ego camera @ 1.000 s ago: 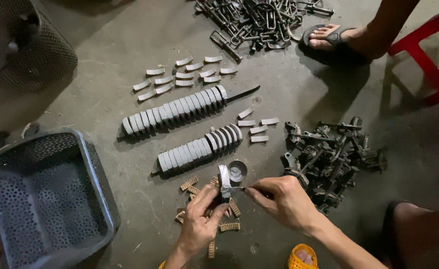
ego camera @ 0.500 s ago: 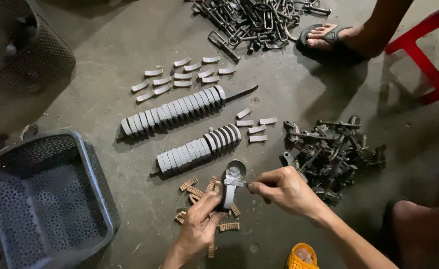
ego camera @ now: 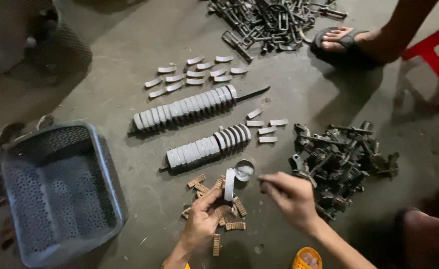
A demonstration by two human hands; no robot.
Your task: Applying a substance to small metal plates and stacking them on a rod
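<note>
From the head view, we see our left hand (ego camera: 203, 224) pinching a curved grey shoe (ego camera: 229, 184) upright between thumb and fingers, just above a scatter of small brown ribbed blocks (ego camera: 236, 226) on the concrete floor (ego camera: 130, 40). Our right hand (ego camera: 290, 195) is narrowed around something thin that points toward the shoe; it is too small and blurred for us to say what it is. Just beside the shoe's top sits a small round tin (ego camera: 244, 170), open, with something pale and glossy inside; we cannot tell what it is.

We judge the tin the likeliest thing to go wrong: it stands right between our hands, and a stray knuckle could tip it or drag its contents onto the floor. The shoe is held only by an edge grip, so a firm push from the right hand could twist it loose among the blocks. Two rows of stacked shoes (ego camera: 207, 145) lean on each other just beyond; a knock at one end could make a row topple.

The grey perforated basket (ego camera: 107, 169) to our left looks empty, as far as its mesh floor shows. A dark mesh basket (ego camera: 55, 45) lies at the upper left, its inside unclear. A pile of dark metal parts (ego camera: 344, 154) lies loose to the right, not in any container.
</note>
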